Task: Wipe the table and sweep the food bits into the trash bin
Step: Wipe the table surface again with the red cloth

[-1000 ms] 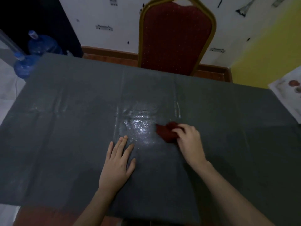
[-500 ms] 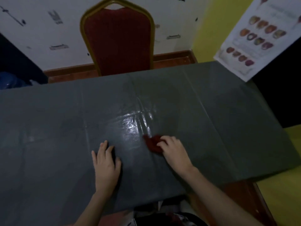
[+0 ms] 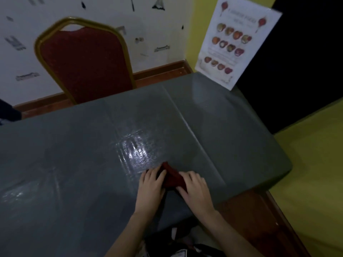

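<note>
Head view, nearest first: my two forearms come up from the bottom edge and meet over the near right part of the table (image 3: 74, 164), which is covered in a grey plastic sheet. My left hand (image 3: 150, 188) lies palm down with its fingers curled onto the left side of a dark red cloth (image 3: 171, 178). My right hand (image 3: 194, 190) presses on the cloth's right side, fingers bent over its edge. Both hands are partly closed on the cloth, which sits bunched between them, its ridge running from near right to far left and rising to a peak just beyond my fingertips.

That is the relation I judge the next stroke depends on: the cloth is directly ahead of both hands, touching each, with neither hand clearly nearer. Just past it lies a wet, shiny patch (image 3: 135, 151), so pushing away and slightly left would carry the cloth over it. I cannot make out any food bits in this dim light, and no trash bin is in view.

Farther off stands a red chair (image 3: 83, 62) with a gold frame at the table's far edge, and a fruit poster (image 3: 233, 41) on the right.

Half a second ago only my right hand was on the cloth while the left lay flat and apart; now both are gathered on it.
</note>
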Tool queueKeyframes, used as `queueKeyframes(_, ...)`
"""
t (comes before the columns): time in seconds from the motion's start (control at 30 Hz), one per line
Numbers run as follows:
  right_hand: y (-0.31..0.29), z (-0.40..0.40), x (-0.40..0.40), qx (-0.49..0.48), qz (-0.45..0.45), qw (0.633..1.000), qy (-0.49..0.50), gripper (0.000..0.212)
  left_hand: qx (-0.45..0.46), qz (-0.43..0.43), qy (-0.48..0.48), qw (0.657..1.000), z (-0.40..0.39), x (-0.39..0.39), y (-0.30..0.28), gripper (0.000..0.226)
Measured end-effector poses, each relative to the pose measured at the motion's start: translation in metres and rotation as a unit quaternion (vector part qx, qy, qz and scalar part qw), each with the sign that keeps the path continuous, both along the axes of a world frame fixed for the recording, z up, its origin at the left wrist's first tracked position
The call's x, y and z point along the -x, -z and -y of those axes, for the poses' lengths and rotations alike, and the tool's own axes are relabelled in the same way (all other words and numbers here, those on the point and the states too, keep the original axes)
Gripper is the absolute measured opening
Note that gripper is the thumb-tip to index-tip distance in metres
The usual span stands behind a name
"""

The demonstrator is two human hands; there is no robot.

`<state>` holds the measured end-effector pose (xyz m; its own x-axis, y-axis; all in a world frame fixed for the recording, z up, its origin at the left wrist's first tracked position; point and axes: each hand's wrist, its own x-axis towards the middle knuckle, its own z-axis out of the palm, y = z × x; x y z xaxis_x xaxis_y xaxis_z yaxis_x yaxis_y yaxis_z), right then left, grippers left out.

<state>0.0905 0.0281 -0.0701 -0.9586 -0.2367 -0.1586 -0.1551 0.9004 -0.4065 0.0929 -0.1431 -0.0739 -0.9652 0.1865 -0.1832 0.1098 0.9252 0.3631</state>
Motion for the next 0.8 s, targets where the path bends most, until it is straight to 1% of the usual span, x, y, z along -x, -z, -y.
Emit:
queueKeyframes(0.1,0.001,-0.022,0.013,0.06,0.01,0.998,0.018,0.042,-0.02,-0.018,0.019,0.999,-0.006,0.006,-0.003,0.054)
queueKeyframes(0.2,-0.007,-0.058,0.025,0.107,0.008,0.992,0.063,0.037,-0.045,-0.027,0.058,0.997,-0.034,0.023,-0.014,0.046)
queueKeyframes(0.33,-0.018,-0.123,0.044,0.092,-0.034,0.99,0.101,0.027,-0.066,-0.03,0.109,0.991,-0.099,0.058,-0.026,0.041)
queueKeyframes(0.47,-0.027,-0.197,0.06,0.049,-0.068,0.982,0.172,0.027,-0.11,-0.034,0.139,0.984,-0.175,0.087,-0.024,0.04)
queueKeyframes(0.5,-0.028,-0.214,0.062,0.041,-0.075,0.978,0.191,0.028,-0.101,-0.035,0.156,0.982,-0.192,0.091,-0.02,0.043)
queueKeyframes(0.57,-0.029,-0.243,0.063,0.027,-0.075,0.969,0.235,0.03,-0.044,-0.047,0.196,0.979,-0.225,0.096,-0.014,0.05)
queueKeyframes(0.63,-0.023,-0.266,0.059,0.001,-0.04,0.965,0.258,0.037,0.016,-0.035,0.226,0.973,-0.252,0.094,-0.007,0.055)
queueKeyframes(0.7,-0.012,-0.281,0.051,-0.031,0.03,0.97,0.238,0.05,0.056,0.009,0.25,0.967,-0.269,0.087,0.0,0.058)
queueKeyframes(0.73,-0.008,-0.284,0.046,-0.031,0.061,0.973,0.222,0.056,0.071,0.032,0.257,0.963,-0.274,0.082,0.003,0.059)
queueKeyframes(0.8,-0.004,-0.288,0.039,-0.017,0.08,0.975,0.204,0.062,0.083,0.054,0.256,0.962,-0.276,0.075,0.006,0.063)
